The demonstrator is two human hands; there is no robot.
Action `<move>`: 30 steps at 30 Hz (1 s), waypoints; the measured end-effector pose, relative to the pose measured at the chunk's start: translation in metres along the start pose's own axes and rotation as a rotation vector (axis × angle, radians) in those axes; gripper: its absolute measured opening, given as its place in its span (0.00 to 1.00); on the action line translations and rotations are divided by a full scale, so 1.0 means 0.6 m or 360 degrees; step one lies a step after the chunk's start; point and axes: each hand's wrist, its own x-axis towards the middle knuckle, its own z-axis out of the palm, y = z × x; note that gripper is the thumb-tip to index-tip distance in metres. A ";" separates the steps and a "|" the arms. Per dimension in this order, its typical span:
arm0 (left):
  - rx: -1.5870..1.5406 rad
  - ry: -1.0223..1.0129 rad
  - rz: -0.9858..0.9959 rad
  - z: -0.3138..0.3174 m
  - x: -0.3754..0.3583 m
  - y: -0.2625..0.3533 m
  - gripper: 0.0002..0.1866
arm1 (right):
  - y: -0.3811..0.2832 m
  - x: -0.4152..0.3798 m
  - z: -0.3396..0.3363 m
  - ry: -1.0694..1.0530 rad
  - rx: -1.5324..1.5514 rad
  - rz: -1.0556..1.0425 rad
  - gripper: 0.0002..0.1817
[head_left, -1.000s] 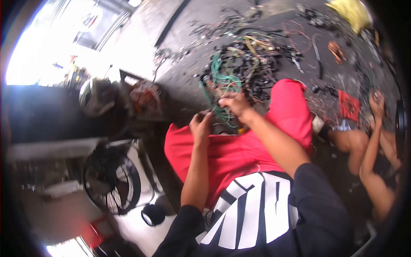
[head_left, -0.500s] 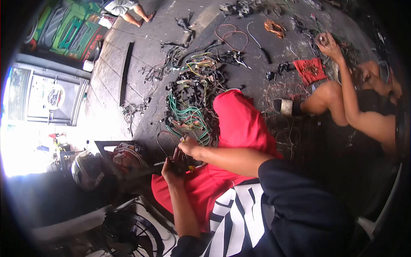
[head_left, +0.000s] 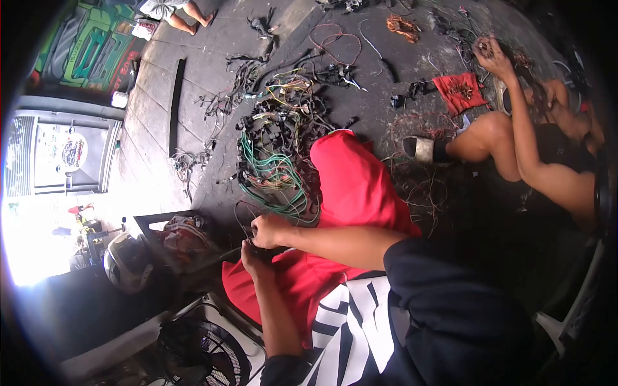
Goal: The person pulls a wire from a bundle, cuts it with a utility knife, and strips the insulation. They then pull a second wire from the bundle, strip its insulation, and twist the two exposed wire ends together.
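Observation:
My right hand (head_left: 270, 231) is closed, its fingertips meeting those of my left hand (head_left: 255, 258) above my red-clad leg. Between them they grip a thin wire (head_left: 239, 212), which loops out past the fingertips. My left hand is closed too, thumb up against the other hand. The fingers hide most of what lies between them. Just beyond, on the dark floor, spreads a big tangle of wiring harness (head_left: 273, 183) with green, black and yellow wires and black connectors.
At right a co-worker's raised hand (head_left: 492, 58) holds a round part. Near it lie a red cloth (head_left: 460, 93) with small pieces and an orange wire bundle (head_left: 403, 29). A long black strip (head_left: 176, 106), a helmet (head_left: 127, 262) and a black fan (head_left: 209, 354) are on the left.
My right hand has moved left and down onto my left hand, and both have come together. A grey rod and yellow piece seen by my left hand are now hidden. The view has shifted slightly.

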 end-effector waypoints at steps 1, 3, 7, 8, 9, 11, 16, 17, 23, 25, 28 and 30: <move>0.0021 0.0008 0.0017 -0.005 0.005 -0.002 0.17 | -0.003 0.001 -0.006 -0.0065 -0.0041 0.0005 0.22; 0.0104 0.0075 0.0132 -0.026 0.027 -0.007 0.16 | -0.014 0.010 -0.012 -0.0141 -0.0118 0.0001 0.23; 0.0191 0.0252 0.0426 -0.005 0.050 -0.001 0.11 | -0.041 0.027 -0.042 -0.0068 -0.0089 -0.0048 0.18; 0.0165 0.0279 0.0489 0.019 0.052 0.004 0.10 | -0.046 0.034 -0.050 -0.0080 -0.0078 -0.0065 0.18; 0.0180 0.0391 0.0539 0.020 0.064 0.003 0.09 | -0.054 0.039 -0.063 -0.0081 -0.0069 -0.0077 0.17; 0.0280 0.0285 0.0537 -0.018 0.100 -0.004 0.09 | -0.053 0.064 -0.074 -0.0046 -0.0062 -0.0075 0.16; 0.1275 0.0253 0.0722 0.010 0.150 -0.016 0.14 | -0.065 0.101 -0.090 0.0132 0.0076 -0.0104 0.13; 0.1292 0.0212 0.0798 0.008 0.163 -0.027 0.14 | -0.064 0.107 -0.089 0.0173 0.0106 -0.0133 0.13; 0.1273 0.0071 0.0906 0.023 0.186 -0.057 0.12 | -0.069 0.104 -0.097 0.0199 0.0117 -0.0130 0.11; 0.1255 0.0070 0.0916 0.024 0.186 -0.054 0.11 | -0.067 0.103 -0.095 0.0214 0.0082 -0.0147 0.11; 0.1188 0.0069 0.0915 0.021 0.178 -0.042 0.11 | -0.063 0.099 -0.090 0.0243 -0.0022 -0.0186 0.11; 0.1091 0.0073 0.0920 0.017 0.169 -0.037 0.10 | -0.057 0.104 -0.089 0.0153 -0.0146 -0.0131 0.13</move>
